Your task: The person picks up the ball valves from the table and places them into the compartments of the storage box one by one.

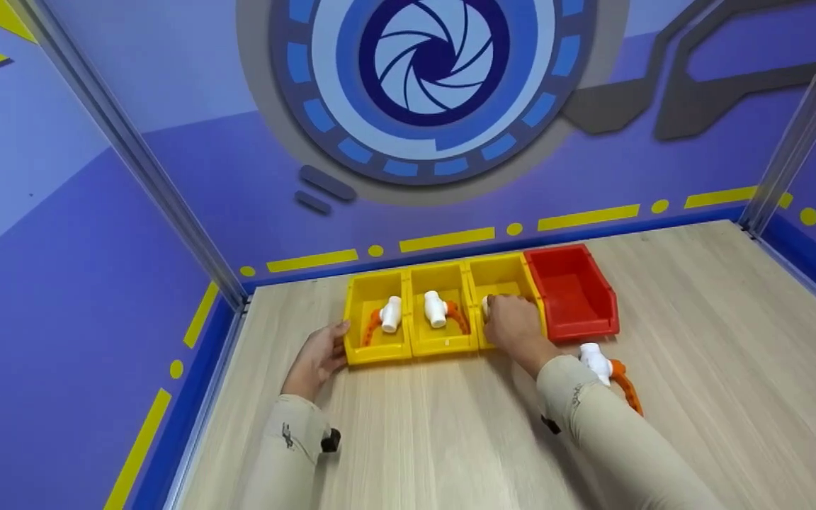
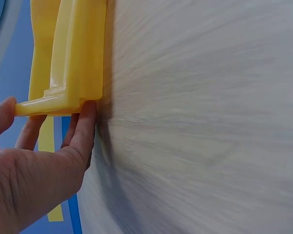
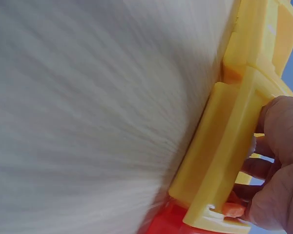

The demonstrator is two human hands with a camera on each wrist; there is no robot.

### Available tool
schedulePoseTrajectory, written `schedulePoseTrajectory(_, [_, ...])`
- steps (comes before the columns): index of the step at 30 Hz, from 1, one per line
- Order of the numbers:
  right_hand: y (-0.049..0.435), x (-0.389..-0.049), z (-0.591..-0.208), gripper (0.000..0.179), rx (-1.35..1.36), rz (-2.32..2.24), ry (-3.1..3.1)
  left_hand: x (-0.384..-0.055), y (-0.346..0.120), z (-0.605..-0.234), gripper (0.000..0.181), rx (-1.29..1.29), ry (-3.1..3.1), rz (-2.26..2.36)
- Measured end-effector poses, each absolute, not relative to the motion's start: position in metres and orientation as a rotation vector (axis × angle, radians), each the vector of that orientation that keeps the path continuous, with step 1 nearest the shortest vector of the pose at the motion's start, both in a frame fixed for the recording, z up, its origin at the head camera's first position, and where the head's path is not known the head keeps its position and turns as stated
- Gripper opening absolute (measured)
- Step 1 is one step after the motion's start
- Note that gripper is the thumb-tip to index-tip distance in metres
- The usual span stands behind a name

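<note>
Left of the red bin [image 1: 572, 287]: leftmost yellow bin [image 1: 372, 289], gripped by left hand [image 1: 319, 358], contains first ball valve [image 1: 392, 315]; middle yellow bin [image 1: 442, 275], second valve [image 1: 435, 309]. Adjoining bin [image 1: 496, 272]: right hand [image 1: 516, 327] clamped on third valve [image 3: 233, 209]. Outstanding: fourth valve [image 1: 596, 363], in front.

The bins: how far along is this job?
Apparently done: white valves sit in the two leftmost yellow bins. In hand: the right hand grips another valve inside the third bin. Probably left: the loose valve on the table, perhaps for the empty red bin.
</note>
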State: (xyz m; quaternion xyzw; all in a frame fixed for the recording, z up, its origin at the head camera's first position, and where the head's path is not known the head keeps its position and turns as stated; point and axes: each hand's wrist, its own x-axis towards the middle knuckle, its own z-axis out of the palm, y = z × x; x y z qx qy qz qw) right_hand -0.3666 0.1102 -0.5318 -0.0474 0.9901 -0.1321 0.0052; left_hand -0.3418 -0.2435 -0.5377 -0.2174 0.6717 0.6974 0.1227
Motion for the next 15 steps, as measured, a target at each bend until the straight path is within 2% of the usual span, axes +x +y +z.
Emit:
schedulePoseTrajectory(8, [0.100,-0.374,-0.536,0.045,-0.109,-0.452,3.097,-0.341,-0.252,-0.536,0.052,-0.653,1.905,2.065])
schedulePoseTrajectory(15, [0.107,-0.381,-0.543,0.052,-0.028,-0.710,3.010,-0.343,-0.249,-0.538,0.053,-0.650,1.876,2.075])
